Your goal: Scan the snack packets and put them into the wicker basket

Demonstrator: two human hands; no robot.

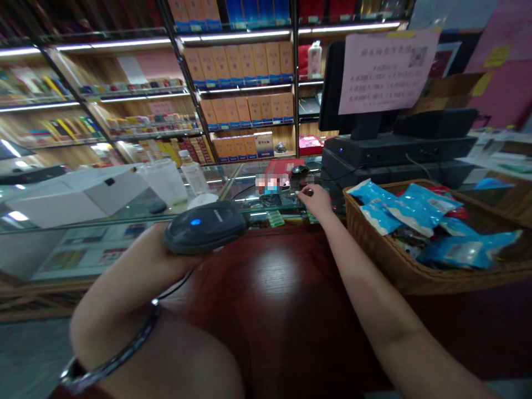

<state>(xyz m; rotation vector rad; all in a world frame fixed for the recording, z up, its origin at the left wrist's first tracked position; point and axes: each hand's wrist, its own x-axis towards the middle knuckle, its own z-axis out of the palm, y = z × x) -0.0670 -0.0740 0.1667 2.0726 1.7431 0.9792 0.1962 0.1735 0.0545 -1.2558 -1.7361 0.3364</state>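
My left hand (177,259) is shut around a black handheld barcode scanner (203,227), which shows a blue light on top and trails a thin black cable. A metal bracelet (124,342) circles my left wrist. My right hand (316,200) reaches across the counter, its fingertips at a small dark object (308,192). I cannot tell whether the fingers hold it. A red packet with a blurred label (272,184) lies a little to the left of those fingertips.
A wicker basket (386,244) of blue foil packets stands to the right on the dark wood counter (282,277). Behind are a glass display case (245,176), a black computer mouse (300,169), a till monitor bearing a paper notice (386,72), bottles, a white box and shelves of boxed goods.
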